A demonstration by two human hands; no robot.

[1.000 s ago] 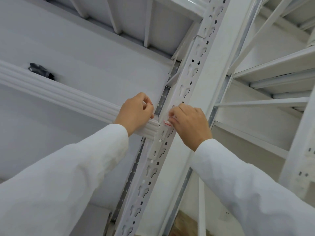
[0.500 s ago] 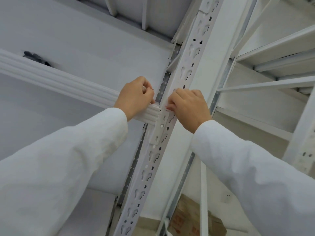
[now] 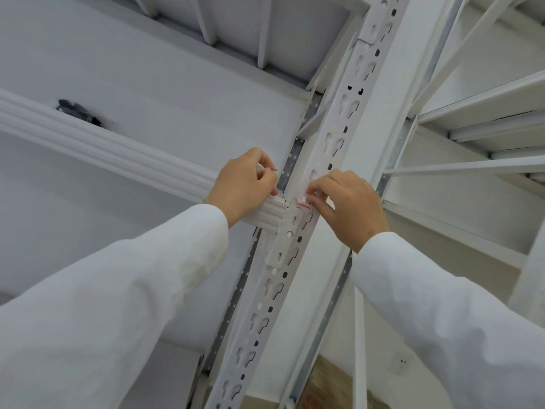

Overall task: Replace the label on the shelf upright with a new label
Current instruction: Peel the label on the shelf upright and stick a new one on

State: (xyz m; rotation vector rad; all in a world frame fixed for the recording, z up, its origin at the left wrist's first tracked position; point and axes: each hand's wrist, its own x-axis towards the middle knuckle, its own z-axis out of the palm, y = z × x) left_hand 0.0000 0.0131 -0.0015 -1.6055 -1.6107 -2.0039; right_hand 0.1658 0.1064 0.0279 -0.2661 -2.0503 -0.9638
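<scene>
A white perforated shelf upright runs diagonally through the middle of the view. A small white label with a red border sits on it where a ribbed white beam joins. My right hand has its fingers curled over the label and pinches its edge. My left hand is curled against the beam's end, just left of the upright, holding a small pale thing with a thin dark tip; what it is cannot be told.
White shelf decks and braces fill the upper right. A dark object lies on the shelf behind the beam at the left. A brown cardboard box shows below near the floor.
The view shifted, so both hands sit slightly lower in the frame than half a second ago. The red-edged label shows more under my right fingers. Both hands stay at the same joint.
</scene>
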